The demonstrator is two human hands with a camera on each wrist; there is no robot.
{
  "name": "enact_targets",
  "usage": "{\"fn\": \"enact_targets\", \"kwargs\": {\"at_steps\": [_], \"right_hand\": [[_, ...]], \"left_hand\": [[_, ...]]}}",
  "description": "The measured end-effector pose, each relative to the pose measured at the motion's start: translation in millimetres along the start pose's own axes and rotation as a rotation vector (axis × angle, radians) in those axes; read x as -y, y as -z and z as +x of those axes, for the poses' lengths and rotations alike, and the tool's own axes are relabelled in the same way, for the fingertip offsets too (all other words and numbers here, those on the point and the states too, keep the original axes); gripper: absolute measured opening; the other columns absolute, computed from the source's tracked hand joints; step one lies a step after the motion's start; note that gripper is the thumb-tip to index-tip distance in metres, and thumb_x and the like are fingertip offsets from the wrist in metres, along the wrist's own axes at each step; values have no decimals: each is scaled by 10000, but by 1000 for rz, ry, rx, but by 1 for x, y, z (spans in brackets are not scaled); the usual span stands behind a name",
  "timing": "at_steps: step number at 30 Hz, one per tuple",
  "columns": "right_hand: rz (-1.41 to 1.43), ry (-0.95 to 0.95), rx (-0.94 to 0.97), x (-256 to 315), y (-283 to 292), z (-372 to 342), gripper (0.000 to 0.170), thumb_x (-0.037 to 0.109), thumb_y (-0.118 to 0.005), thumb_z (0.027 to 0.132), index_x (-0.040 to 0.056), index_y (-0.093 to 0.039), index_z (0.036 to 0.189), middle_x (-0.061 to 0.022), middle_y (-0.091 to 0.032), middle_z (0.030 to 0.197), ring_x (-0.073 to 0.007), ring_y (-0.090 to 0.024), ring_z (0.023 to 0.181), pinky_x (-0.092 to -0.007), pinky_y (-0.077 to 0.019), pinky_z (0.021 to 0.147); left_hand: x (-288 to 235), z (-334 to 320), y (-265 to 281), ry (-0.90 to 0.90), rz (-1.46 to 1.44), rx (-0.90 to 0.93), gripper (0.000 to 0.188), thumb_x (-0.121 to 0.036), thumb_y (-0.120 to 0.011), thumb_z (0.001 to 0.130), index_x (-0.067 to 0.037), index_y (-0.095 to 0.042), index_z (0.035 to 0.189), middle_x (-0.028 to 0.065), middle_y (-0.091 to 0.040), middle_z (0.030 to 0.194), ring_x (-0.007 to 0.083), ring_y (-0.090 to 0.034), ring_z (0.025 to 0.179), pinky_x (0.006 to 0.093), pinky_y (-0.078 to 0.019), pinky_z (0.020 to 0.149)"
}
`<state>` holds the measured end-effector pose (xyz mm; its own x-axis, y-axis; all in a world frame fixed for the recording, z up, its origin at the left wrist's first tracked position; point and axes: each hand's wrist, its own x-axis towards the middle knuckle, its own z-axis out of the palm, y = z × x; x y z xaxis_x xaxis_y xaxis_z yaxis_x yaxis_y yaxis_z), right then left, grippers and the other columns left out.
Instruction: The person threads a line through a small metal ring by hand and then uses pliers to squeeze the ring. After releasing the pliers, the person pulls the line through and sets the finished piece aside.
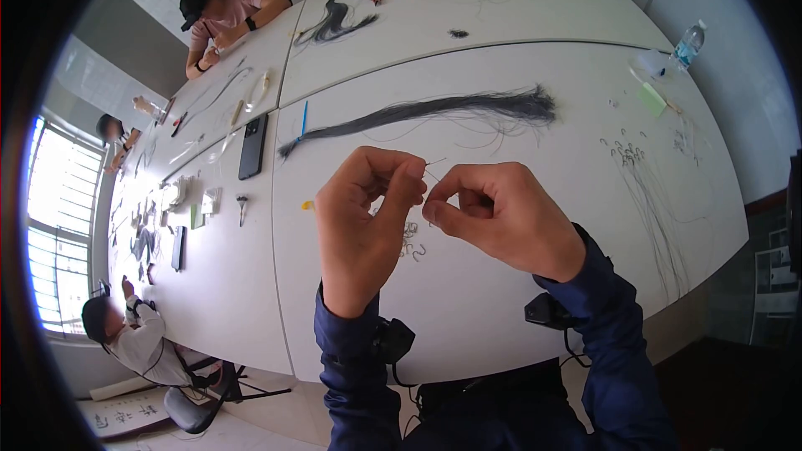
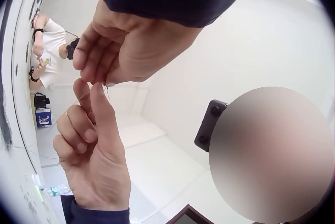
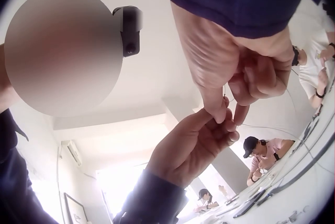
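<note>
My left hand [image 1: 359, 221] is raised over the table, thumb and index fingertip pinching a thin line [image 1: 433, 174]. A short, fine dark end sticks out from those fingertips; what they cover is hidden. Close beside it, my right hand [image 1: 510, 213] pinches the line between thumb and index finger, its other fingers curled in. From the left wrist view, both hands' fingertips nearly meet, and the line trails away from the right hand [image 2: 99, 156]. Several small bent metal hooks [image 1: 413, 249] lie on the table, partly behind the left hand.
Beyond the hands lies a long bundle of dark strands [image 1: 434, 113], near a blue stick [image 1: 304, 121] and a black phone [image 1: 252, 147]. Hooks with long lines attached [image 1: 647, 192] spread on the right. A water bottle [image 1: 689, 44] stands at the far right. Other people sit around the table.
</note>
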<state>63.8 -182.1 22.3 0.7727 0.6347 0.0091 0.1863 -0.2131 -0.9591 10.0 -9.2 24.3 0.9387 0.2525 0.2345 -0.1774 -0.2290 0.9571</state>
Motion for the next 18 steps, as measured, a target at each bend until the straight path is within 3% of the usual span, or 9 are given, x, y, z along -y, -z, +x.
{"fn": "enact_targets", "kwargs": {"at_steps": [8, 11, 14, 15, 16, 18], "right_hand": [[60, 48, -90, -7, 2, 4, 197, 169, -653, 917, -21, -663, 864, -17, -511, 587, -98, -452, 533, -282, -390, 521], [-59, 42, -14, -13, 9, 7, 246, 217, -647, 941, -28, -656, 964, -93, -609, 763, -181, -583, 718, -318, -482, 679], [-432, 409, -298, -33, 16, 5, 327, 272, -645, 960, -26, -628, 1094, -157, -639, 965, -270, -609, 956, -362, -489, 867], [-450, 271, -289, -26, 26, -2, 405, 310, -656, 959, -18, -590, 1187, -185, -611, 1111, -320, -555, 1128, -393, -444, 989], [-549, 176, -317, -22, 33, -8, 386, 304, -667, 948, -9, -600, 1164, -177, -609, 1106, -310, -565, 1068, -390, -466, 932], [-637, -63, -174, -31, 47, -25, 430, 319, -698, 917, -17, -588, 1163, -179, -600, 1095, -314, -557, 1036, -402, -476, 879]], "left_hand": [[-4, 0, 3, 51, -116, -15, 205, -153, -639, 997, 45, -624, 951, 77, -634, 763, 130, -592, 678, 268, -487, 653], [-6, 1, 4, 53, -130, -37, 219, -171, -644, 997, 39, -622, 943, 69, -621, 748, 126, -578, 658, 264, -479, 635], [-6, 1, 5, 34, -146, -60, 203, -162, -648, 994, 31, -626, 938, 55, -623, 748, 108, -576, 655, 248, -472, 622], [-6, 1, 7, 29, -156, -60, 184, -149, -648, 992, 27, -631, 940, 47, -631, 754, 94, -578, 660, 237, -472, 618], [-6, 0, 9, 25, -165, -57, 166, -136, -648, 990, 22, -636, 942, 38, -638, 761, 80, -581, 664, 225, -471, 615], [-6, -1, 10, 16, -155, -68, 154, -126, -649, 987, 21, -638, 941, 33, -640, 765, 78, -586, 672, 224, -480, 627]]}}
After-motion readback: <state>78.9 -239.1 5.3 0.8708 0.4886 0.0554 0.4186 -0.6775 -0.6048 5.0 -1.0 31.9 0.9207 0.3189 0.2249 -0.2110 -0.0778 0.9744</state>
